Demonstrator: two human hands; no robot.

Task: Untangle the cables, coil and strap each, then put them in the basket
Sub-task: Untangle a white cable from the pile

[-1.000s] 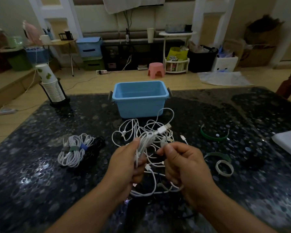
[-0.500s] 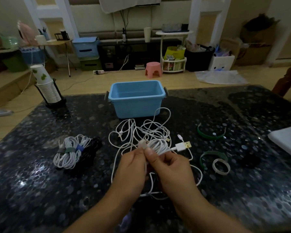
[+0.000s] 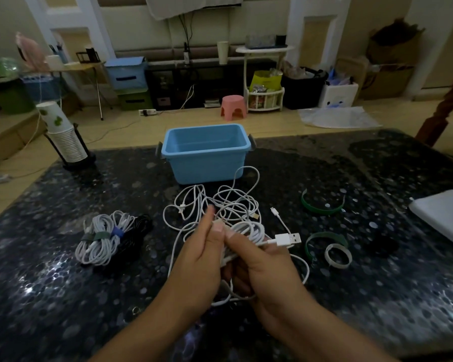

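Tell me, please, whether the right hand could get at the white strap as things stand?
Probably not yet: the right hand is gripping the cable coil. The white strap lies in the open just right of it, nothing between.

Dim room, pale walls (image 3: 141,30), tan floor (image 3: 272,121). A pink stool (image 3: 233,106) stands beyond the dark speckled counter (image 3: 63,283); paper cups (image 3: 63,137) are stacked at its far-left corner.

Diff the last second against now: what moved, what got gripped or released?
Both hands, left hand and right hand, keep gripping the white cable coil; its USB plug swung from pointing away to sticking out right. Nothing released. Strapped bundles, basket and loose straps unchanged.
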